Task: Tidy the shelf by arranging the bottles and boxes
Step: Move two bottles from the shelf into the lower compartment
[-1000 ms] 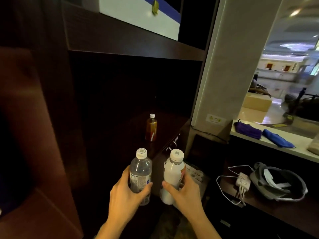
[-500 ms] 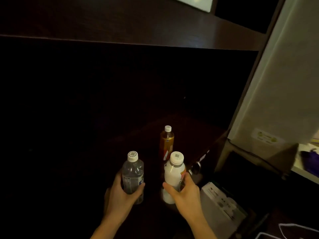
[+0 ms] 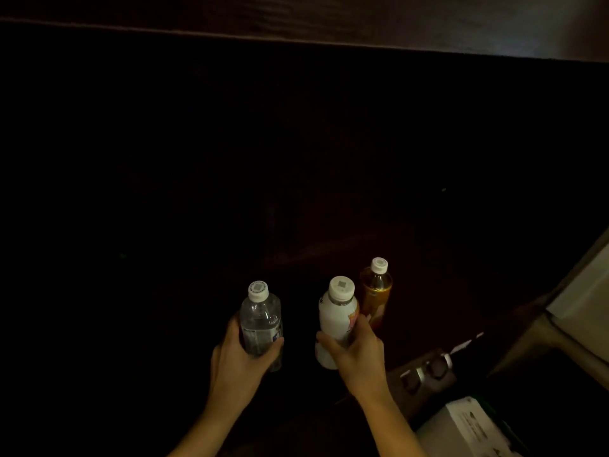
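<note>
A dark wooden shelf recess (image 3: 333, 249) fills the view, almost black at the back, with the paler edge of the board above (image 3: 329, 24) along the top. The left hand (image 3: 242, 361) grips a clear water bottle (image 3: 258, 321) upright, fingers and thumb wrapped round its lower half. The right hand (image 3: 359, 354) holds a white bottle (image 3: 336, 315) the same way, upright, just right of the first with a gap between them. Whether either base touches the shelf cannot be told. An amber drink bottle (image 3: 377, 291) stands just behind the white one. A white box (image 3: 461, 427) lies at lower right, below the shelf.
</note>
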A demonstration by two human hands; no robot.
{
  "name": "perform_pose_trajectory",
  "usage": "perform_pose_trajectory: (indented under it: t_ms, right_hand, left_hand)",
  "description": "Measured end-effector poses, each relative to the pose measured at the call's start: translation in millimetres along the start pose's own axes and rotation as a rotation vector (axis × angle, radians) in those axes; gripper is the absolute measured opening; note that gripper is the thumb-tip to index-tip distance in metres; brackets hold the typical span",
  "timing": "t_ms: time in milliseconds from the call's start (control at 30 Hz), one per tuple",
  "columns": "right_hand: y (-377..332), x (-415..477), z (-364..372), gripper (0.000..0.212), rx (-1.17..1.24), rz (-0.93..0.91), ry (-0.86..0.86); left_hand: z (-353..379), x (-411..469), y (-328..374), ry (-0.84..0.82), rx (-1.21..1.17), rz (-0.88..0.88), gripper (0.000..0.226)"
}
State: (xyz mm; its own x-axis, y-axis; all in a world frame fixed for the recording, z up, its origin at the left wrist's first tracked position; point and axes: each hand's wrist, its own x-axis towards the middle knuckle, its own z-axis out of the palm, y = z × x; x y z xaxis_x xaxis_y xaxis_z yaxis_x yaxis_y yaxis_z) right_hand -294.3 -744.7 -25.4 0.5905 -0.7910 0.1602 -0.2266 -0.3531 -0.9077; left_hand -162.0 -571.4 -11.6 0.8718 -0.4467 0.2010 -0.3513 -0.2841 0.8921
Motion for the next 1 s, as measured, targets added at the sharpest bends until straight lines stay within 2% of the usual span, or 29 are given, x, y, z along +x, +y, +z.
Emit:
perform_pose_trajectory:
  t_ms: [133,233,500,1000]
  right_hand:
    - [0,19,10,0.058,0.020,-0.026,-0.036]
    - [2,28,17,0.065,0.038,-0.038,-0.049]
    - [3,41,22,0.058,0.038,-0.044,-0.081]
    - [5,52,22,0.068,0.051,-0.060,-0.175]
  left_hand:
    - [5,8,-3,0.045,0.034,-0.014,0.083]
    - [7,13,-5,0.056,0.039,-0.018,0.084]
    - [9,15,-11,0.079,0.042,-0.014,0.082]
    - [14,25,-14,0.042,0.019,-0.001,0.083]
